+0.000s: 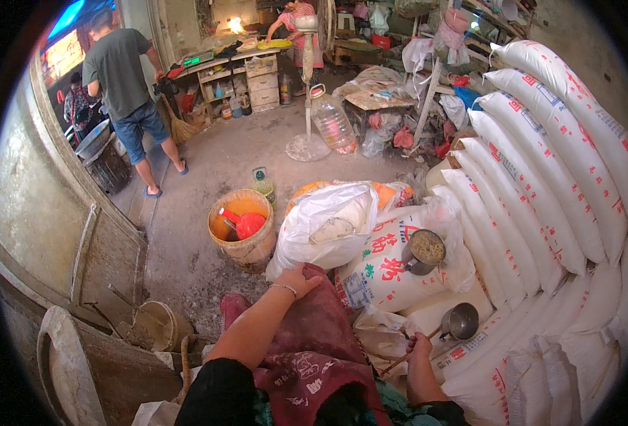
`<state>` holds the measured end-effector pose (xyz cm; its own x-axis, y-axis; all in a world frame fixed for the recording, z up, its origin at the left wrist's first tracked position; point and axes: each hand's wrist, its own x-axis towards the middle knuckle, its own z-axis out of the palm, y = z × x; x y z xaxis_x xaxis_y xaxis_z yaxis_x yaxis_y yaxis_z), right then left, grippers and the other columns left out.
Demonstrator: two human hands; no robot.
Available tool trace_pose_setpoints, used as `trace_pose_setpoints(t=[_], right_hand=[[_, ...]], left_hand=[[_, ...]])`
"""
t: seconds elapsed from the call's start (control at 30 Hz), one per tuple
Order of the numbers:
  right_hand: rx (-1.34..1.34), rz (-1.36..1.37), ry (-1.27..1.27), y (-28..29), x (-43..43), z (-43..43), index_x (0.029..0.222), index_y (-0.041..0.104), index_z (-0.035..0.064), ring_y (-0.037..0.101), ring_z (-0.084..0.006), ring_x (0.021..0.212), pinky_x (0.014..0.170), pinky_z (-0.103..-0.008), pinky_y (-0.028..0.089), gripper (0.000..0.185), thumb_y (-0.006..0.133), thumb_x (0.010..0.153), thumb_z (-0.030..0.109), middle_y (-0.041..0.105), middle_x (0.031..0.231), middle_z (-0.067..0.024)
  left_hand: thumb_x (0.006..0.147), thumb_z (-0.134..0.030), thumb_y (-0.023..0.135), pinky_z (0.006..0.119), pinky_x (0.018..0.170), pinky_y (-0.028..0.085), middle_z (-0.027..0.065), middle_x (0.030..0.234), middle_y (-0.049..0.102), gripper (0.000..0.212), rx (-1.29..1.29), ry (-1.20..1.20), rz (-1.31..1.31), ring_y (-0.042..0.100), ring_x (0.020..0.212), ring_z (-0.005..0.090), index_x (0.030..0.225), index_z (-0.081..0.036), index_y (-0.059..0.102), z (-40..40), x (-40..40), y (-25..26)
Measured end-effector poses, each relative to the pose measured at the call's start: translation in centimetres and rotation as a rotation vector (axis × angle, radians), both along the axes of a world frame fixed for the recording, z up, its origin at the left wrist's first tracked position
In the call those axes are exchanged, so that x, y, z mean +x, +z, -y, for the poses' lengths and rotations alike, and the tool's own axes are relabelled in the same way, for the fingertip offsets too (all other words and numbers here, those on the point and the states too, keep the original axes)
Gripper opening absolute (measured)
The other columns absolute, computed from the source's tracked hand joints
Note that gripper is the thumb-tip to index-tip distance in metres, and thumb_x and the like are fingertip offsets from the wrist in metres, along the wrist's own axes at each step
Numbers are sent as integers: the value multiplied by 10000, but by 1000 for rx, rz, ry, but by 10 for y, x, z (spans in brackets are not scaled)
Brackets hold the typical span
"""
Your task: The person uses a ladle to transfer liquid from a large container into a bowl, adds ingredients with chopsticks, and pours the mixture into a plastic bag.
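My left hand (295, 282), with a thin bracelet at the wrist, rests over the knee on a dark red apron (319, 325). Its thumb is spread and nothing shows in its grasp; the fingertips are partly hidden. Low on the right, my right hand (419, 347) is closed around thin wooden chopsticks (396, 364), whose far end reaches the handle of a steel mug (464, 321). Whether there is one stick or two, I cannot tell. Farther up, a second steel mug (427, 247) of noodles stands on a printed white sack (380, 266).
Stacked white sacks (537, 160) line the right side. Ahead stand an open white bag (324, 229), a bucket (242, 229) holding a red dipper (249, 224), and a fan on a stand (307, 90). One person (125, 80) stands at the doorway, another (295, 21) at the back.
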<state>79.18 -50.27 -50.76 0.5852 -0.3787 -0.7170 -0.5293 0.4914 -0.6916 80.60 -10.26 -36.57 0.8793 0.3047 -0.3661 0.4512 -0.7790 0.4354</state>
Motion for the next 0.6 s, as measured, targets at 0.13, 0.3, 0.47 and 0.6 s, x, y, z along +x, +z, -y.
trace_pose_setpoints(t=[0.13, 0.3, 0.47, 0.6], right_hand=[[77, -42, -164, -42, -3, 26, 768, 460, 96, 403, -113, 409, 335, -229, 271, 119, 527, 810, 184, 437, 513, -10], [123, -11, -387, -51, -8, 38, 716, 423, 110, 374, -109, 399, 344, -232, 264, 264, 509, 831, 332, 388, 480, 5], [40, 10, -431, -36, -5, 55, 661, 412, 122, 329, -108, 392, 349, -245, 239, 375, 544, 789, 450, 357, 475, 20], [-50, -20, -464, -30, 6, 58, 650, 412, 123, 330, -105, 390, 349, -246, 234, 405, 571, 764, 477, 389, 496, 17]], left_hand=[[702, -636, 510, 428, 869, 412, 299, 1096, 503, 821, 17, 5, -6, 512, 1010, 414, 1288, -87, 339, 3, 2, -2], [702, -635, 509, 428, 872, 411, 301, 1098, 495, 815, 20, 1, -5, 505, 1016, 415, 1287, -92, 342, 5, 5, -2], [698, -624, 520, 417, 896, 401, 284, 1123, 487, 802, -6, -11, -9, 488, 1049, 400, 1276, -91, 364, 8, 8, 3], [696, -616, 529, 415, 901, 397, 271, 1129, 493, 797, -60, -8, 17, 484, 1061, 392, 1268, -83, 375, 3, 5, 0]])
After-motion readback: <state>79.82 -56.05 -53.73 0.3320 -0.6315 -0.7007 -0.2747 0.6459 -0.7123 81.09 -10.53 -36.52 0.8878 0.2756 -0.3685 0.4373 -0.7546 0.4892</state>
